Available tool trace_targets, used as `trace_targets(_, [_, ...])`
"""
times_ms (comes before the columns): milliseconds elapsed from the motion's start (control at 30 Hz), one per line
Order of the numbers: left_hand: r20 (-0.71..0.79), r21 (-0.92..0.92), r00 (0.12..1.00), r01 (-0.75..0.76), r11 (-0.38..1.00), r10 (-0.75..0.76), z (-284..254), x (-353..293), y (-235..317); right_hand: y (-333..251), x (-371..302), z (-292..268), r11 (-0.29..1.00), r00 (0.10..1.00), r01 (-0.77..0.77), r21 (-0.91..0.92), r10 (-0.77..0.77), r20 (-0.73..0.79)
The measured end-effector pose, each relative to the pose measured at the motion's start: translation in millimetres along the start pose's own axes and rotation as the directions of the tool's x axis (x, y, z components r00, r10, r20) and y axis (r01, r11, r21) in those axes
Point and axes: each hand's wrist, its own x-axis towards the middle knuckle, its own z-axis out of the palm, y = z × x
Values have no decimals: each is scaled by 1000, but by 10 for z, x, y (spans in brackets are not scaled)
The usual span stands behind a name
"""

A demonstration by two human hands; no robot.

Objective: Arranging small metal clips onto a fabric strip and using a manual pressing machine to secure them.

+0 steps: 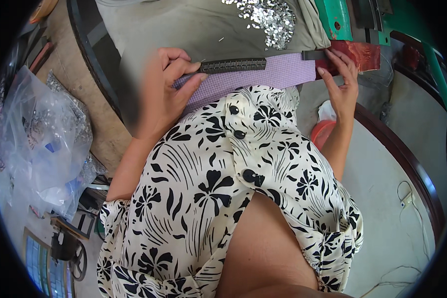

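Note:
My left hand (176, 84) pinches the left end of a dark ribbed strip (236, 65) between thumb and fingers. A tiny thin bit sticks up by its fingertips, too small to name. The strip lies along a purple checked band (283, 72) just in front of my body. To the right, my right hand (341, 77) has its fingers spread, the tips at a dark flat bar (310, 55) and a red board (365, 54). Whether it grips either one is not plain. Beyond the strip, small shiny silver pieces (278, 27) are heaped on a grey-green cloth (184, 25).
Green metal machine parts (334, 20) stand at the far right. A clear plastic bag (44, 144) fills the left side. An orange-red container (323, 133) shows beside my right forearm. Thin cables (416, 208) trail over the floor at right.

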Motion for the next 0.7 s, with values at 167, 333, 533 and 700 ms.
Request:
trace_targets(167, [34,-8,999,30,1000,-30,-23,-27,32,60,22,7,996,997,-72,46,70,29])
trace_targets(333, [-14,-24,1000,-11,1000,11,-3,-14,12,53,8,-6,993,997,-82,81,82,8])
trace_targets(533, [3,-14,1000,-1,1000,1,-14,4,40,44,-74,-9,987,993,-114,114,116,-12])
trace_targets(700, [3,-29,1000,5,1000,-5,-33,-15,12,-10,-125,-9,985,991,-78,152,94,-98])
